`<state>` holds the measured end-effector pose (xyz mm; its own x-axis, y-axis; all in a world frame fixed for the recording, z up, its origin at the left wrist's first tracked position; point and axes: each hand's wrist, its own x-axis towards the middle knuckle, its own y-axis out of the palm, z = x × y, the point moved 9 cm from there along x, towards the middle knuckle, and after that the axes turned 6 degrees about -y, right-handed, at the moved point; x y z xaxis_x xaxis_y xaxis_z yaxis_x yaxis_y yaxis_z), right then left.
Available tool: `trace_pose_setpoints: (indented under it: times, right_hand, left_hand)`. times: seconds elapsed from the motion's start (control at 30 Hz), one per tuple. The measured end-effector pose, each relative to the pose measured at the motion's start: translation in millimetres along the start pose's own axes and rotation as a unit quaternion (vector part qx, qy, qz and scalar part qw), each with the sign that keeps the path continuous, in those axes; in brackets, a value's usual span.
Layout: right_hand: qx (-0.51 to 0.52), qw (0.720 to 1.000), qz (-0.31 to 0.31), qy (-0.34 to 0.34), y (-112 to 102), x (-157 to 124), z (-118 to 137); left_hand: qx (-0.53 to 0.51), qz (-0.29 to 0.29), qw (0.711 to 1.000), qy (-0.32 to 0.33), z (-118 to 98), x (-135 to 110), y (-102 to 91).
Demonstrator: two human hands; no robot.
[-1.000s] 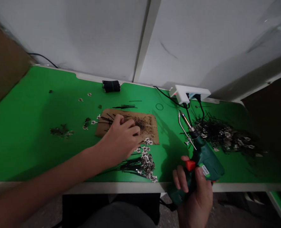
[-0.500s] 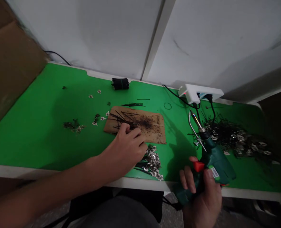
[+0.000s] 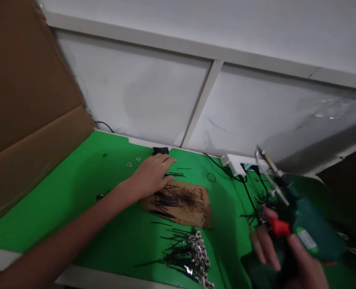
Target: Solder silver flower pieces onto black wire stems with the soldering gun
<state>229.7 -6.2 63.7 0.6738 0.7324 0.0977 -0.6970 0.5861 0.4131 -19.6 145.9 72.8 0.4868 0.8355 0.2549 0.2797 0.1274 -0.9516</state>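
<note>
My left hand (image 3: pixel 152 173) reaches far across the green table (image 3: pixel 111 224), fingers stretched out flat, near a small black bundle (image 3: pixel 160 151) at the back edge. Just below the hand lies a scorched brown board (image 3: pixel 184 202) with thin black wires on it. My right hand (image 3: pixel 286 257) grips the handle of a green soldering gun (image 3: pixel 301 228) with a red trigger, its metal tip pointing up and left. The right hand is blurred by motion.
A pile of black wires with silver terminals (image 3: pixel 190 253) lies near the front edge. A white power strip (image 3: pixel 241 163) with cables sits at the back. More wires heap at the right (image 3: pixel 260 208). A brown cardboard sheet (image 3: pixel 21 120) stands at the left.
My left hand has left the wires on the board and stretched toward the back of the table. The view has tilted up. The soldering gun has shifted right.
</note>
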Motion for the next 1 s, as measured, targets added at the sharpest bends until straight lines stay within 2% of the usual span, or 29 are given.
trace_pose_setpoints:
  times: [0.07, 0.1, 0.2, 0.3, 0.33, 0.37, 0.43, 0.47, 0.5, 0.57, 0.63, 0.7, 0.77, 0.83, 1.0]
  right_hand:
    - [0.006, 0.998, 0.002, -0.070, 38, 16, 29]
    - [0.008, 0.994, 0.022, -0.110, 58, 23, 41]
    - [0.031, 0.973, 0.021, -0.227, 90, 36, 56]
    - [0.030, 0.968, -0.001, -0.251, 96, 42, 34]
    - [0.024, 0.974, -0.009, -0.226, 95, 44, 20]
    - [0.018, 0.980, -0.009, -0.197, 94, 46, 6]
    - [0.015, 0.986, -0.005, -0.166, 92, 49, -13]
    - [0.013, 0.988, -0.004, -0.156, 92, 50, -19]
    - [0.010, 0.989, -0.008, -0.150, 91, 52, -23]
    - [-0.001, 0.991, -0.012, -0.136, 90, 56, -29]
    - [-0.018, 0.991, -0.018, -0.128, 90, 59, -31]
    - [-0.027, 0.990, -0.034, -0.132, 88, 61, -31]
    - [-0.035, 0.991, -0.041, -0.122, 88, 61, -34]
    - [-0.044, 0.992, -0.041, -0.113, 89, 61, -37]
    - [-0.032, 0.992, -0.050, -0.109, 87, 57, -36]
  left_hand:
    - [0.005, 0.045, 0.999, 0.003, 0, 18, 12.0]
    - [0.003, 0.065, 0.998, 0.000, 3, 22, 15.7]
    - [-0.015, 0.066, 0.998, -0.018, 29, 17, 4.5]
    - [-0.083, 0.014, 0.994, -0.073, 79, -9, -30.3]
    - [-0.094, 0.030, 0.990, -0.104, 96, -19, -35.5]
    - [-0.096, 0.081, 0.984, -0.123, 108, -30, -33.2]
    - [-0.096, 0.141, 0.974, -0.147, 120, -53, -29.3]
    - [-0.093, 0.143, 0.974, -0.148, 119, -64, -28.8]
    - [-0.086, 0.120, 0.979, -0.143, 114, -73, -30.3]
    - [-0.067, 0.044, 0.988, -0.134, 102, -96, -34.1]
    - [-0.005, -0.006, 0.990, -0.144, 92, -123, -30.7]
    - [0.065, -0.028, 0.982, -0.177, 92, -149, -24.2]
    - [0.097, -0.007, 0.976, -0.196, 94, -164, -13.7]
    - [0.108, 0.027, 0.975, -0.193, 94, -166, -4.2]
    - [0.174, 0.126, 0.962, -0.167, 90, -141, 13.2]
